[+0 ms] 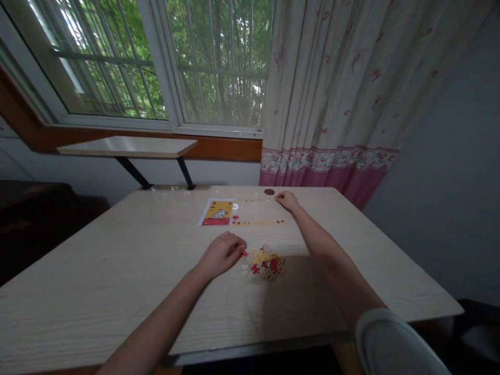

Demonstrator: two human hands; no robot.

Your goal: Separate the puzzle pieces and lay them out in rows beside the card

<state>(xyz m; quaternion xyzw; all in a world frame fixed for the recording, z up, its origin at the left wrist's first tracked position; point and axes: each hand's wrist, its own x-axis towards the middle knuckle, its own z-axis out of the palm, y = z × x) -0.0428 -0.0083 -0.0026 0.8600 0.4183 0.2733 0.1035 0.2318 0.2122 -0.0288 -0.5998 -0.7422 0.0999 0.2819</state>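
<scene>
Red marks the loose piece [245, 253] by the fingertips of the left hand [222, 254], just left of the pile [269, 264]; the fingers are curled, but whether they grip anything I cannot tell. Beyond the pile, the right hand [287, 200] has its fingertips drawn together at the far row's [261, 200] right end; any piece between them is too small to make out. Pieces look light, thin and fairly stiff, with knobs that could bend, so best pinched by opposite edges. Two hands, one pile, two rows, the near row [247, 223] being closer to the pile; one picture [217, 213] beyond the pile, leftward; one dark disc [269, 191] farthest beyond it. Pieces are too small to count.
</scene>
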